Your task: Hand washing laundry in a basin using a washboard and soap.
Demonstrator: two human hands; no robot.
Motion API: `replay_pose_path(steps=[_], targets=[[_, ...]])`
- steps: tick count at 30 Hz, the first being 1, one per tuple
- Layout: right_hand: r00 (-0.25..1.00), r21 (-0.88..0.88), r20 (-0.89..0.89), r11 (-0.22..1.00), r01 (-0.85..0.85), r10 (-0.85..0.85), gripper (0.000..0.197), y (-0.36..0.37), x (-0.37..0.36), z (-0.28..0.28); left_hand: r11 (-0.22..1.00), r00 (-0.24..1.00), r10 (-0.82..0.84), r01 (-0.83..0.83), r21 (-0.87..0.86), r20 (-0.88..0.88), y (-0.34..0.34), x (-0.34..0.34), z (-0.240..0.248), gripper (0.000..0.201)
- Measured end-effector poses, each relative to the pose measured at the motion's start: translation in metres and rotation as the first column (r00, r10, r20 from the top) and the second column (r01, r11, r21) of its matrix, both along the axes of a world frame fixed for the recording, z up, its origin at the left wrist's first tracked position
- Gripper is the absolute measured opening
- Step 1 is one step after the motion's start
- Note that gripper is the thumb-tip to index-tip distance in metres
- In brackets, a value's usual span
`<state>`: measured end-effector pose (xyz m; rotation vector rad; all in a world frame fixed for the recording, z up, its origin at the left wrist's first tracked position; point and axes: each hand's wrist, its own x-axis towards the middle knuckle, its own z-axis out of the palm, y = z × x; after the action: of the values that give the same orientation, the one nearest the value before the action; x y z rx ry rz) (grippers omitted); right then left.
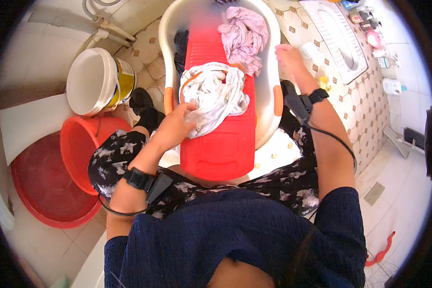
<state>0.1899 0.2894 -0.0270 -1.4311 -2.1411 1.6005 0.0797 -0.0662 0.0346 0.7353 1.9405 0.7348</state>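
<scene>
Cloth, white with orange edging (221,101), lies bunched on a ribbed red washboard (216,153) that slopes up out of a pale tub (167,53) towards my lap. My left hand (174,126) is at the cloth's near left edge, its fingers parted and touching the fabric; I cannot tell whether they pinch any of it. My right hand (293,62) is over by the tub's right rim, fingers loosely half curled with nothing visible in them; whether they touch the rim is unclear.

With only one hand on it, the heap could slip down the smooth board into the tub, or over the board's left edge, where a fold already hangs. Pressing hard with the left hand alone might skew the board, since its near end sticks out past the tub with no hand steadying it.

Further up, a pink cloth (245,36) is heaped against the board's right side, and a black cloth (180,48) lies to its left; a loose white fold could tangle with the pink, or pick up dye from either. On my left, a red bucket (74,153) stands tilted beside my knee, where a careless shift of my leg could knock it.
</scene>
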Motion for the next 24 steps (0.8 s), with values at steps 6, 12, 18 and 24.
replay_pose_path(steps=[6, 12, 18, 24], targets=[[0.895, 0.639, 0.443, 0.684, -0.353, 0.049, 0.042, 0.112, 0.07, -0.026, 0.971, 0.999, -0.009, 0.018, -0.237, 0.04, 0.007, -0.018, 0.026, 0.014], [0.725, 0.503, 0.671, 0.625, -0.597, 0.153, 0.062, 0.15, 0.096, -0.078, 0.91, 0.851, -0.395, 0.414, 0.021, 0.347, 0.009, -0.022, 0.024, 0.018], [0.667, 0.529, 0.738, 0.524, -0.668, 0.105, 0.045, 0.168, 0.08, -0.108, 0.85, 0.783, -0.456, 0.524, -0.056, 0.423, 0.014, -0.025, 0.024, 0.02], [0.723, 0.579, 0.657, 0.47, -0.666, 0.216, 0.037, 0.194, 0.088, -0.129, 0.855, 0.794, -0.454, 0.516, -0.055, 0.405, 0.019, -0.025, 0.018, 0.022]])
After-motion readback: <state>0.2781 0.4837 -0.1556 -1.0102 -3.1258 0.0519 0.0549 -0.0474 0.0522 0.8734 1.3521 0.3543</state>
